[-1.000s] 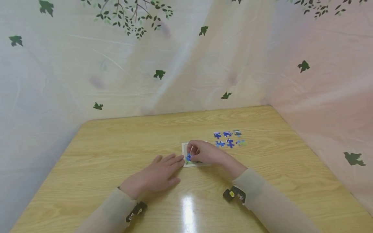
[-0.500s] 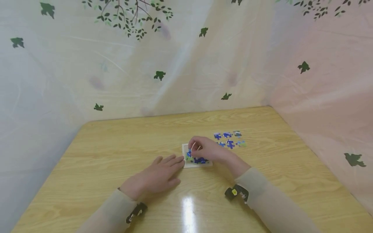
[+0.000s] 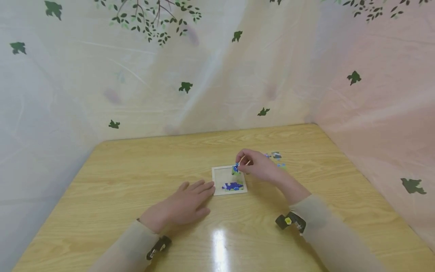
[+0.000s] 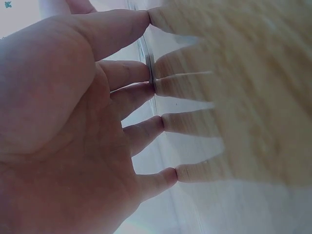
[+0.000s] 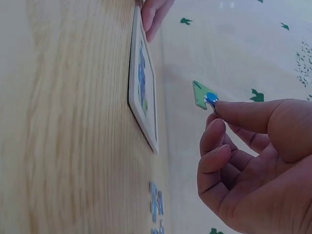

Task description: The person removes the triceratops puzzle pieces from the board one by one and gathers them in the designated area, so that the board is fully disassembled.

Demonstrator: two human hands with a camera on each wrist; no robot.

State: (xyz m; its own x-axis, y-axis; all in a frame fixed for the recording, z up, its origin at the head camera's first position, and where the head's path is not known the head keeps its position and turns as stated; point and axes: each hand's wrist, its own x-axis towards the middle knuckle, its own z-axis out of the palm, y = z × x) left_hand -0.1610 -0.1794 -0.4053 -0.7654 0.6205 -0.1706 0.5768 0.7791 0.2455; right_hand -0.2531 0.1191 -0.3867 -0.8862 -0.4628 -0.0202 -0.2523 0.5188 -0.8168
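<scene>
Between thumb and fingertips my right hand (image 3: 259,166) pinches a green and blue jigsaw piece (image 5: 204,95), lifted over the right part of a white puzzle frame (image 3: 217,194). Inside that frame, along its near edge, lie joined blue and purple jigsaw pieces (image 3: 233,186). My left hand (image 3: 181,206) rests on the table with straight, spread fingers, its fingertips touching the frame's left edge. In the left wrist view the left fingertips (image 4: 155,87) press down on the surface and the frame's edge shows beside them.
Beyond the right hand, loose jigsaw pieces (image 3: 276,155) lie on the wooden table (image 3: 142,162), partly hidden by that hand. A light curtain (image 3: 142,75) with green bird shapes hangs behind the table and at its sides.
My right hand has lifted the green and blue jigsaw piece off the frame's left side and moved it right and away from me. The left hand has stayed in place.
</scene>
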